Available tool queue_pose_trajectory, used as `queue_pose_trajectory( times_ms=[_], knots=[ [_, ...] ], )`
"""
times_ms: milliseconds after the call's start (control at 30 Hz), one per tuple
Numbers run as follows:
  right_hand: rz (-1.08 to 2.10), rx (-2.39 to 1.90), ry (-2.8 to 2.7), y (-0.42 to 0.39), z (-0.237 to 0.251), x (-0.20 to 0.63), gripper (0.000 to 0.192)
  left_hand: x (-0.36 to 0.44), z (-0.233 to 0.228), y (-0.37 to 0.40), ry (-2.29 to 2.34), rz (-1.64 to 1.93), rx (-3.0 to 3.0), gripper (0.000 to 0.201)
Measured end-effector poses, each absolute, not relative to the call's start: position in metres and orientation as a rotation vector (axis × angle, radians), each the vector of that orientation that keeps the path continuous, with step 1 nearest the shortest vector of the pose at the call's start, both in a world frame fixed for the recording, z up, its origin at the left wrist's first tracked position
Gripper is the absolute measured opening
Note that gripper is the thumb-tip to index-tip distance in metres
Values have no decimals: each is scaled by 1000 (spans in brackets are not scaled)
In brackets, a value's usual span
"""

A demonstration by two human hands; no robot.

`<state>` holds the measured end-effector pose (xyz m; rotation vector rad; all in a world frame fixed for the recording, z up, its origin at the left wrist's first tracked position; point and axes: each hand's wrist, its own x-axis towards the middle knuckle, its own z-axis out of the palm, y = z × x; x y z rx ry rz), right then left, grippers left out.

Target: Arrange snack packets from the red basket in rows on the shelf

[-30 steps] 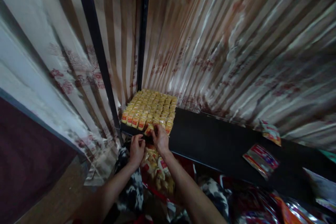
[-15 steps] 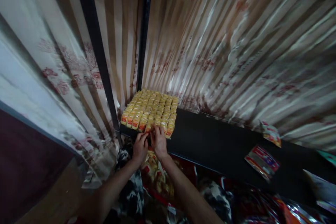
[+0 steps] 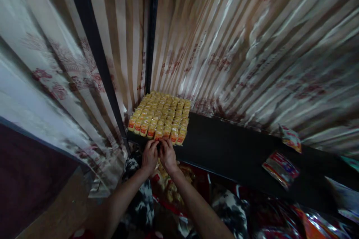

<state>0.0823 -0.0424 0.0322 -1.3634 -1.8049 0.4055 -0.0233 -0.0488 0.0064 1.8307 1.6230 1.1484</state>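
Note:
Small yellow snack packets point(image 3: 165, 114) with red labels stand in tight rows on a black shelf point(image 3: 221, 145), in its left corner. My left hand point(image 3: 150, 154) and my right hand point(image 3: 167, 155) are side by side at the front row, at the shelf's edge. Both have their fingers bent and pinched together, fingertips nearly meeting at the lower end of one front packet point(image 3: 158, 133). The exact grip is partly hidden by the fingers. Below my forearms, a red bag point(image 3: 200, 185) holds more loose yellow packets point(image 3: 171, 192).
Dark metal posts point(image 3: 94, 44) and a striped, printed curtain point(image 3: 218, 52) bound the shelf at the left and back. Farther right lie a flat red-and-clear package point(image 3: 281, 169) and a small printed pouch point(image 3: 291, 138). Shiny wrapped packs point(image 3: 272, 216) sit at lower right.
My right hand has drawn back slightly down and left from the front row, uncovering a packet with its red label. Both hands are now closer together. The view has shifted a little.

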Motion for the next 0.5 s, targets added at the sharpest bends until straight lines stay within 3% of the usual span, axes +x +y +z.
queue_pose_trajectory(
  times_ms=[233, 500],
  knots=[
    [446, -1372, -1800, -55, 33, 86, 43, -23, 3, -55, 1639, 1142, 1871, 48],
    [539, -1586, -1778, -116, -7, 126, 29, -19, -4, -94, 1588, 999, 1901, 39]
  ],
)
